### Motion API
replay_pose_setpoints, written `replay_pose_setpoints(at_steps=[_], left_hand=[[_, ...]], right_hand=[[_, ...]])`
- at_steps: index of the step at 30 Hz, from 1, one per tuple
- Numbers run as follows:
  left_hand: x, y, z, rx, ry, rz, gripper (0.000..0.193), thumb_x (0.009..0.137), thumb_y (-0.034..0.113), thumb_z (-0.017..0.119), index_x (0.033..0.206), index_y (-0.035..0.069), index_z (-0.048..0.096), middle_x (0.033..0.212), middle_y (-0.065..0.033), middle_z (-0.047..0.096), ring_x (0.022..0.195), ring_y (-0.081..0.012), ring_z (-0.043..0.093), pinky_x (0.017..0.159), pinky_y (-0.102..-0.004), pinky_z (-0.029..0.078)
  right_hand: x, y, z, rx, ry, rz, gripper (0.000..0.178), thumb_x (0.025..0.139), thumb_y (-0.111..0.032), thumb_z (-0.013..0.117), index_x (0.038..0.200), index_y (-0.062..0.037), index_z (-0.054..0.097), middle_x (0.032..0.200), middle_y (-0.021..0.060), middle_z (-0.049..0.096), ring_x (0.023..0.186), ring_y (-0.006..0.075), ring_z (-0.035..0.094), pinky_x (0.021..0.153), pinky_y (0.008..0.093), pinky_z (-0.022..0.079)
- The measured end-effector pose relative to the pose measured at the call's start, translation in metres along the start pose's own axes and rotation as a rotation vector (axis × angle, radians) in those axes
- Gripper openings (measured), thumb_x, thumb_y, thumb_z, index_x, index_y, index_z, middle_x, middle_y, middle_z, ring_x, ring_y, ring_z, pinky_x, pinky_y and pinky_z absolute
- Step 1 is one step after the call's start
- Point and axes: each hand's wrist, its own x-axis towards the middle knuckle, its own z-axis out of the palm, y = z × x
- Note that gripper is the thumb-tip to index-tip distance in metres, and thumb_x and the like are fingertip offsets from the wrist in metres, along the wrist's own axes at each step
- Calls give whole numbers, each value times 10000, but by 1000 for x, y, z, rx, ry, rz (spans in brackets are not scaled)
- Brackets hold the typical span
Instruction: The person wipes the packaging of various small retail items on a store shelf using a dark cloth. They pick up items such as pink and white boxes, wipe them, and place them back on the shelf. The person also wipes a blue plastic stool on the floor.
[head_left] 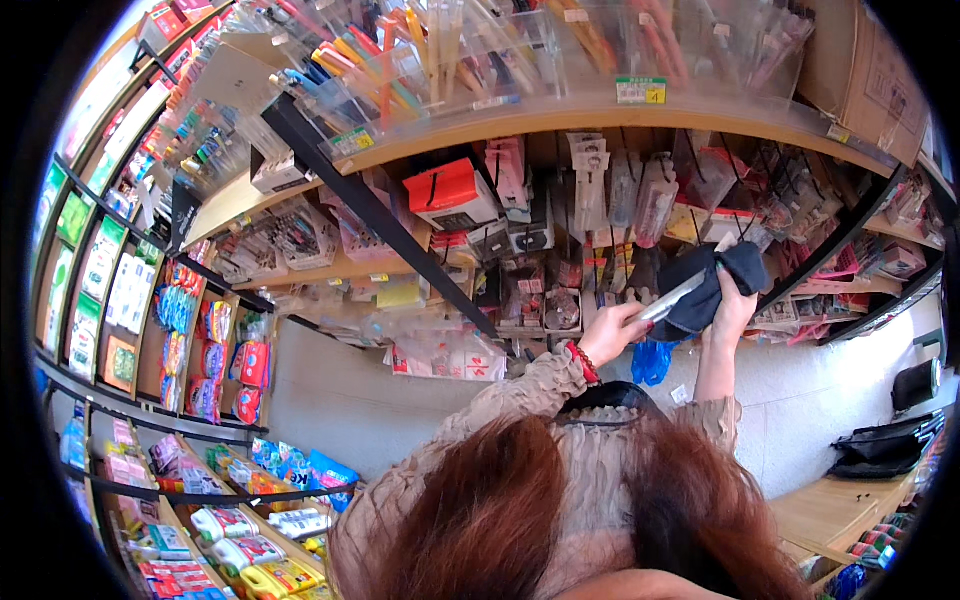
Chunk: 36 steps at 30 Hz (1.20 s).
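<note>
In front of the lower shelves, my right hand (733, 308) is closed round a bunched black cloth (690, 305) from its right side. The cloth looks soft and folded, and part of it stands up above my fingers. My left hand (612, 335), with a red bracelet on its wrist, pinches the near end of a long pale flat strip (672, 298). This strip lies slanted against the cloth; its exact kind is unclear. Below the two hands hangs a crumpled blue plastic piece (652, 362), and I cannot tell what it is attached to.
A wooden shelf edge (600, 118) with clear bins of pens (430, 60) runs above my hands. Packaged goods (655, 200) hang on hooks beneath it, beside a red and white box (450, 195). Racks of colourful packs (210, 350) stand left; a wooden counter (835, 515) is at lower right.
</note>
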Motion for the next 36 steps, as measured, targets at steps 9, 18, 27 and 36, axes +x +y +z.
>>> replay_pose_setpoints(at_steps=[9, 18, 27, 36], left_hand=[[0, 17, -10, -198, -302, -7, 194, 888, 143, 556, 988, -23, 571, 808, -47, 616, 689, -110, 616, 615, -243, 494], [4, 46, -20, 163, -298, 87, 198, 864, 166, 564, 946, -14, 582, 756, -98, 627, 637, -147, 649, 567, -260, 500], [-2, 43, -21, 314, -136, 84, 206, 848, 178, 571, 961, 8, 602, 716, -113, 643, 581, -155, 648, 536, -277, 503], [4, 31, -3, -23, 46, 52, 143, 860, 128, 574, 917, -2, 595, 708, -109, 639, 581, -133, 636, 509, -267, 480]], right_hand=[[16, -10, -36, -123, -185, 28, 344, 724, 40, 652, 1059, 26, 579, 1019, 75, 609, 877, 172, 584, 811, 284, 453], [10, -14, -22, 12, 45, 126, 298, 741, 38, 652, 1030, 8, 583, 997, 83, 607, 888, 174, 583, 814, 280, 446], [8, -9, -38, -336, 116, -318, 332, 708, 23, 669, 1023, 36, 569, 989, 91, 608, 874, 190, 584, 810, 292, 458], [-14, -4, -12, 366, -28, 354, 275, 796, -170, 595, 1019, -9, 582, 990, 88, 615, 886, 222, 596, 814, 339, 473]])
